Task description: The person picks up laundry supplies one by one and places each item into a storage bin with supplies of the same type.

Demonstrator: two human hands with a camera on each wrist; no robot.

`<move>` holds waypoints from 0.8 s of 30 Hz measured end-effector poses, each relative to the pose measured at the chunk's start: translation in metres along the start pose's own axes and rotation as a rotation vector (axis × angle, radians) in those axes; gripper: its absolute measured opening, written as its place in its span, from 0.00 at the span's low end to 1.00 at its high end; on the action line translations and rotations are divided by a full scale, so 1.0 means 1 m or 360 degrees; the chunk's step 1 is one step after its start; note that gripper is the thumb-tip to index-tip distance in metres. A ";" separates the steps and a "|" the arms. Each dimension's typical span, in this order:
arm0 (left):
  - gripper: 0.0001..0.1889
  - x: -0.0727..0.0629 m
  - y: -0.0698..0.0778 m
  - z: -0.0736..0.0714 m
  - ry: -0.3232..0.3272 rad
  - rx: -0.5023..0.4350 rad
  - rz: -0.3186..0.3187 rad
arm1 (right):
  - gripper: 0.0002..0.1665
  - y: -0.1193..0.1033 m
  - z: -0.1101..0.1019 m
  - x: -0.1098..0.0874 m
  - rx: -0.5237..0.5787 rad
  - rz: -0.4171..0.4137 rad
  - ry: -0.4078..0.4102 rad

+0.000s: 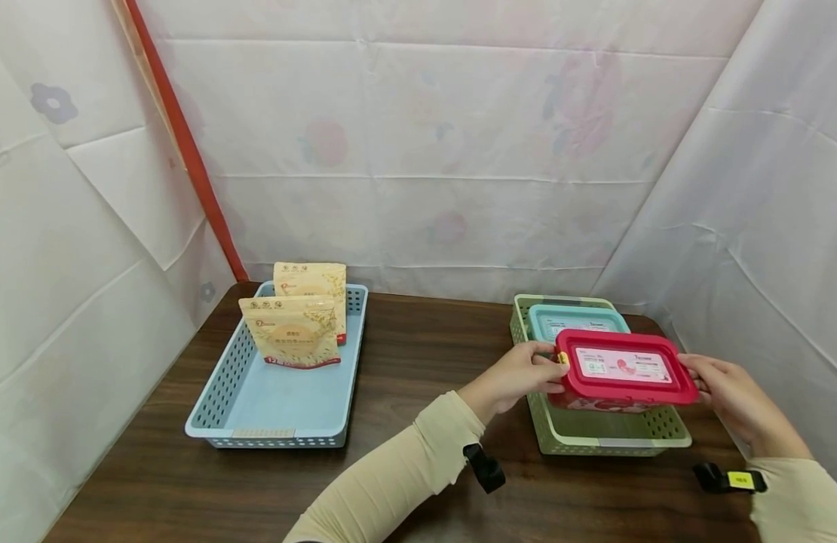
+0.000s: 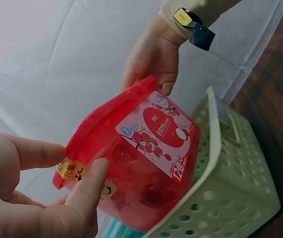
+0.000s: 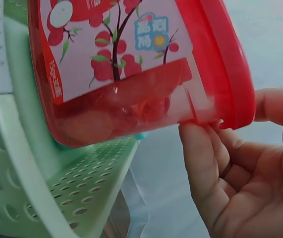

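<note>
A red lidded plastic tub (image 1: pixel 622 369) with a pink fruit label is held between both hands over the green basket (image 1: pixel 550 426). My left hand (image 1: pixel 523 375) pinches its left end, thumb and fingers at the lid's edge beside a yellow sticker (image 2: pixel 73 169). At the opposite end my right hand (image 1: pixel 737 396) grips the lid rim, with fingertips (image 3: pixel 198 148) under the overhang. The tub's label (image 2: pixel 158 131) faces the left wrist view. Behind it, a teal-lidded tub (image 1: pixel 576 320) sits in the far part of the green basket, partly hidden by the red one.
On the left of the dark wooden table (image 1: pixel 432 354) stands a light blue basket (image 1: pixel 292 407). Two cream-coloured pouches stand upright inside it, the front pouch (image 1: pixel 291 332) overlapping the back pouch (image 1: pixel 313 277). White patterned cloth (image 1: pixel 418 151) hangs behind and at both sides.
</note>
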State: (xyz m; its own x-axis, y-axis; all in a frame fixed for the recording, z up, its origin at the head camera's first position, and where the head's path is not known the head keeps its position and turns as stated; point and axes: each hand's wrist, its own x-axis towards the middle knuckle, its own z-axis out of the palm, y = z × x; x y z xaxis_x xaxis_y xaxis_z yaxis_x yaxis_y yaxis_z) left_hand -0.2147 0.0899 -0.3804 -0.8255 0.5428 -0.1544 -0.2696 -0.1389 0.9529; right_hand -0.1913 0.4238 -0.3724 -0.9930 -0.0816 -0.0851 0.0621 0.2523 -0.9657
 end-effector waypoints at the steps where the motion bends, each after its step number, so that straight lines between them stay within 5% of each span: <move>1: 0.27 0.000 -0.001 0.000 0.0001 0.0005 -0.0003 | 0.12 0.000 0.000 0.000 -0.0039 0.0023 0.0015; 10: 0.27 0.003 -0.010 0.002 0.0029 0.0030 -0.0021 | 0.15 0.006 0.001 0.002 -0.0158 0.0150 0.0055; 16: 0.25 0.007 -0.019 0.000 0.0017 0.0071 -0.0038 | 0.40 0.009 0.006 0.002 -0.0476 0.0190 0.0046; 24: 0.22 0.012 -0.027 -0.002 0.0025 0.0152 -0.0053 | 0.42 0.012 0.011 0.003 -0.0610 0.0203 0.0011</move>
State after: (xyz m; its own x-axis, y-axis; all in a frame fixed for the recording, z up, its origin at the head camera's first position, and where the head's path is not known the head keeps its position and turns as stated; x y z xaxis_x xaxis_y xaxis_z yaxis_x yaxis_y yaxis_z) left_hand -0.2178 0.0984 -0.4087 -0.8249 0.5325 -0.1896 -0.2490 -0.0411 0.9676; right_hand -0.1929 0.4159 -0.3866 -0.9805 -0.0202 -0.1953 0.1441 0.6012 -0.7860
